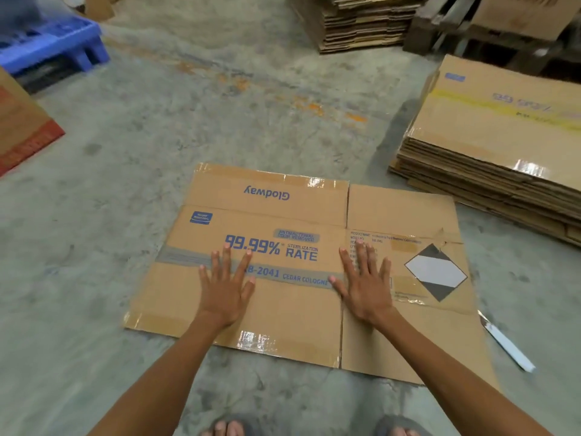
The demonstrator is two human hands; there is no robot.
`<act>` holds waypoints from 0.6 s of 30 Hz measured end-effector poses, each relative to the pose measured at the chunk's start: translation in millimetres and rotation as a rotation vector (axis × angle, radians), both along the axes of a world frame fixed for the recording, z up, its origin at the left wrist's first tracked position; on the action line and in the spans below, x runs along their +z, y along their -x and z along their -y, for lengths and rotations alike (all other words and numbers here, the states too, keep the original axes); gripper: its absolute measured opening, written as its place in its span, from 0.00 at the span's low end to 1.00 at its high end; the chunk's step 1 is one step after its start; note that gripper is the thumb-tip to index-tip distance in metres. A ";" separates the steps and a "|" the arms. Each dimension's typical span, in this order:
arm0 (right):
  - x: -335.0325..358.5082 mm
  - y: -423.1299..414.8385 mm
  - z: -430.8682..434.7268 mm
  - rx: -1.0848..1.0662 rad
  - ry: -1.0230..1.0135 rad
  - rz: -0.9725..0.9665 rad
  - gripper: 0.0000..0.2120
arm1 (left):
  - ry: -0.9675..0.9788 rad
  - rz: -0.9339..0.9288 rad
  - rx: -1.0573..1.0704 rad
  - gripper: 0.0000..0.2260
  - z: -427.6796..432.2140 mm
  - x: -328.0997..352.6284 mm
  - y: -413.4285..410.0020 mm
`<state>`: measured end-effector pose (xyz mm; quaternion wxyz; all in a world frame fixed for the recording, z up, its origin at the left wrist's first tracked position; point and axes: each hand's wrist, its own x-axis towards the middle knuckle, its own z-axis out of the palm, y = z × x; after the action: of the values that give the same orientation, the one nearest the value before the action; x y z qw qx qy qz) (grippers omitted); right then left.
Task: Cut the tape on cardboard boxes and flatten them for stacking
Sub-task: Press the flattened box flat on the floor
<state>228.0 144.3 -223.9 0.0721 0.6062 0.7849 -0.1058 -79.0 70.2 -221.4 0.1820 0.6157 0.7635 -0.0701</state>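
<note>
Feet in sandals (pixel 231 427) at the near edge of view, on the concrete floor (pixel 94 215); both forearms reach forward and down.

Left hand (pixel 226 286) flat on the box (pixel 283 313), fingers spread, palm down over the blue print; it grips nothing. Right hand (pixel 366 286) likewise flat and splayed, just right of the vertical fold between the wide panel and the narrower one; nothing held there either.

The box lies collapsed on the floor directly ahead, flaps out, shiny tape remnants (pixel 256 339) at its near edge and far edge; looks already cut, now being pressed flat.

Judgement on doing this well: keep weight through the palms, not the fingertips; work outward from the centre fold toward the flaps so trapped spring goes out of the creases; the right panel shows a torn, puckered patch near the diamond label (pixel 435 272), so press there gently or the tear may run.

A white-handled blade (pixel 507 343), probably the cutter, lies on the floor just off the right corner of the box; worth minding when shifting knees or sliding the box.

Farther right, a stack of flattened boxes (pixel 490 171), the likely destination; align edges when adding. Farther still, a second stack (pixel 361 23), wooden pallets (pixel 440 29), and at far left a blue plastic pallet (pixel 53 48).
</note>
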 end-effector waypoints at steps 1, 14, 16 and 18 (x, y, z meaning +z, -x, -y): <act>6.1 3.4 2.7 0.022 0.008 -0.005 0.41 | 0.017 -0.002 -0.040 0.34 -0.1 1.8 1.7; 31.4 24.1 55.0 0.477 0.229 0.388 0.81 | 0.253 -0.226 -0.569 0.79 19.9 29.7 15.0; 35.4 27.2 58.4 0.488 0.213 0.392 0.78 | 0.251 -0.307 -0.619 0.75 22.8 31.2 15.8; 36.8 30.3 65.5 0.487 0.217 0.372 0.75 | 0.276 -0.296 -0.620 0.72 26.4 35.9 14.2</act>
<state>197.6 78.8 -187.1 0.3016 0.3985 0.8644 -0.0558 -93.2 43.8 -185.5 0.1213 0.7705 0.5422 -0.3125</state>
